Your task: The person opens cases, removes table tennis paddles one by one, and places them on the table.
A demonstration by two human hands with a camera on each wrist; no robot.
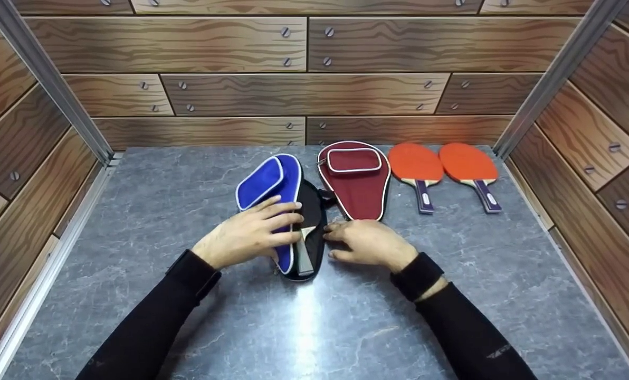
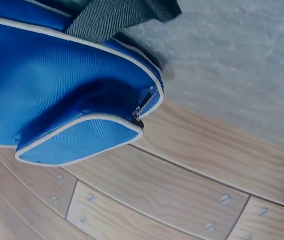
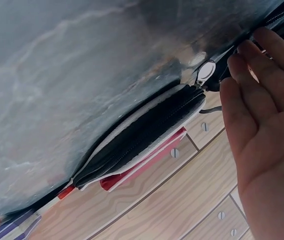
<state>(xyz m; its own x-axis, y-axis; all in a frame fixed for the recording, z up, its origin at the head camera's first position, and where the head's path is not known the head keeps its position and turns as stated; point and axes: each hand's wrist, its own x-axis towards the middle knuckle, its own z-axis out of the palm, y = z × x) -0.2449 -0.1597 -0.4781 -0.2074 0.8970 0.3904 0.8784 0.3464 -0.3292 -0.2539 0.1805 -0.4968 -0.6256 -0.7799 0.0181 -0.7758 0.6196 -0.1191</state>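
A blue paddle case (image 1: pixel 293 179) with white piping lies unzipped at mid-table, its pocketed front flap angled up to the left. Within its black interior (image 1: pixel 312 206) is a table tennis paddle, whose pale handle (image 1: pixel 305 258) shows; its blade is mostly hidden. My left hand (image 1: pixel 251 232) lies across the flap, extended fingers reaching past its white edge toward the handle. On the other side, my right hand (image 1: pixel 370 243) has its fingertips right at the case's black right edge, fingers fairly straight in the right wrist view. Above that hand lies a dark red paddle case (image 1: pixel 356 192).
Two orange-red paddles (image 1: pixel 416 163) (image 1: pixel 470 163) with purple handles lie at the back right, beside the red case. A black strap (image 1: pixel 326 196) sticks out between the two cases. Wood-patterned walls (image 1: pixel 304 95) enclose the grey marbled table (image 1: pixel 161 211) at the back and sides.
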